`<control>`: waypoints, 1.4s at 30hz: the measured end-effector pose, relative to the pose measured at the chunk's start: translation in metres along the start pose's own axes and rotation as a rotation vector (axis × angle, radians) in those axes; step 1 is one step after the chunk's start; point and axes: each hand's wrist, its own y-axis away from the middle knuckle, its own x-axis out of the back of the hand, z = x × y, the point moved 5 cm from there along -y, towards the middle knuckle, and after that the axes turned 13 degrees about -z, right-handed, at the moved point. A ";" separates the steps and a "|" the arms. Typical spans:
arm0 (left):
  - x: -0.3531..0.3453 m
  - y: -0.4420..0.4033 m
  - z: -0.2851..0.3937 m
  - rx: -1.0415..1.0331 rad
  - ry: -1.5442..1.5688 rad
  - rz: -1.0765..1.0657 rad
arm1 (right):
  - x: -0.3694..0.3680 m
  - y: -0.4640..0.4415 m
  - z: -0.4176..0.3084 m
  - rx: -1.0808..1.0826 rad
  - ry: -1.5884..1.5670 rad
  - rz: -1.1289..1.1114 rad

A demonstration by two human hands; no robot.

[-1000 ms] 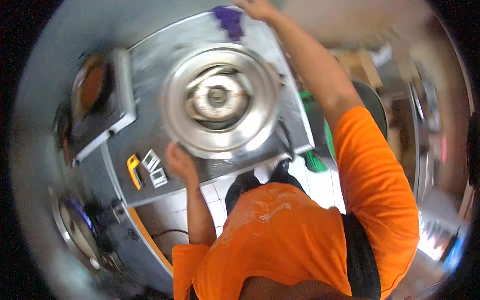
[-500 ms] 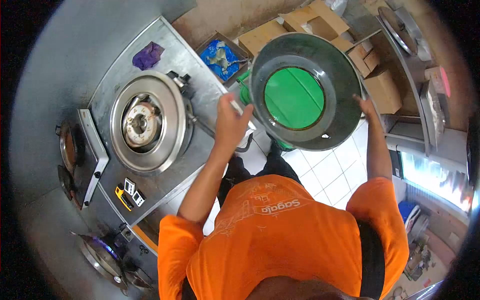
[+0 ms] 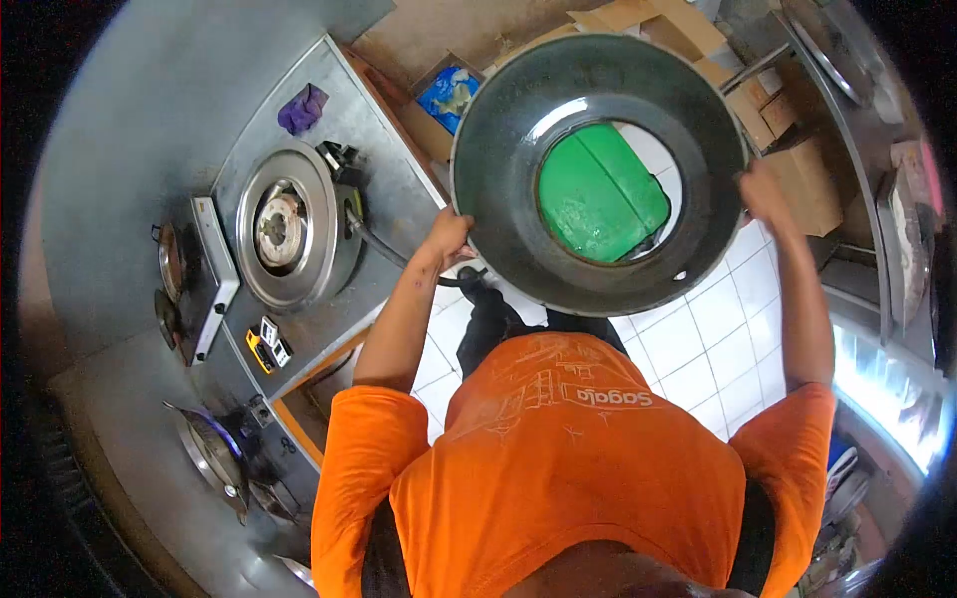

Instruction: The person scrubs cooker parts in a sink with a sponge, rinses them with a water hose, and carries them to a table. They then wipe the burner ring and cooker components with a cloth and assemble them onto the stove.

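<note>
A wide dark metal ring [image 3: 508, 164] with a large round opening is held up in front of the orange shirt. My left hand [image 3: 449, 235] grips its left edge, and my right hand [image 3: 764, 191] is closed on the opposite edge. Through the opening a green container [image 3: 598, 189] shows below, with white floor tiles beside it. To the left, a round steel burner [image 3: 256, 269] sits on the metal table [image 3: 374, 194], its cast centre exposed and a hose running from its side.
A purple cloth [image 3: 302, 109], a yellow tool [image 3: 259, 351] and small white devices [image 3: 271, 331] lie on the table. Cardboard boxes [image 3: 802, 184] stand behind the ring. Another stove [image 3: 212, 269] is at the left, and pans hang lower left.
My left hand has closed on the ring's edge, where it was open beside it half a second ago. The ring is raised closer to the camera, away from the burner.
</note>
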 end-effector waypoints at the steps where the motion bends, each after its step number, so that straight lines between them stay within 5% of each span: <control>1: -0.012 0.004 -0.009 -0.031 0.100 0.035 | 0.017 0.005 -0.007 0.012 0.081 0.049; 2: -0.021 0.003 -0.019 -0.035 0.115 0.035 | 0.050 0.037 -0.052 -0.135 -0.171 0.118; 6: -0.057 0.007 -0.035 -0.089 0.292 0.123 | 0.085 0.048 -0.057 -0.135 0.018 0.110; 10: -0.056 0.001 -0.048 -0.202 0.263 0.176 | 0.101 0.062 -0.069 0.101 0.179 0.247; 17: -0.047 0.051 0.011 -0.320 0.235 0.253 | 0.127 0.105 -0.099 0.068 -0.001 0.318; 20: -0.037 0.087 0.060 -0.418 0.174 0.336 | 0.138 0.078 -0.054 0.098 -0.224 0.289; 22: -0.032 0.116 0.109 -0.336 -0.125 0.327 | 0.129 0.079 -0.064 0.004 -0.260 0.268; 29: -0.008 0.112 0.179 -0.174 -0.289 0.220 | 0.073 0.010 0.051 0.035 -0.410 0.115; 32: -0.024 0.094 0.183 -0.247 -0.593 -0.005 | 0.050 0.024 0.066 -0.116 -0.342 0.109; 34: -0.029 0.096 0.170 -0.145 -0.388 0.140 | 0.032 0.016 0.098 -0.197 -0.335 0.084; 36: -0.032 0.093 0.162 -0.181 -0.505 0.010 | 0.032 0.050 0.072 -0.371 -0.266 -0.102; 39: -0.025 0.111 0.156 -0.149 -0.296 0.179 | 0.038 0.037 0.083 0.014 -0.589 0.020; 42: -0.019 0.153 0.174 -0.160 -0.329 0.121 | 0.062 0.061 0.029 0.112 -0.565 -0.003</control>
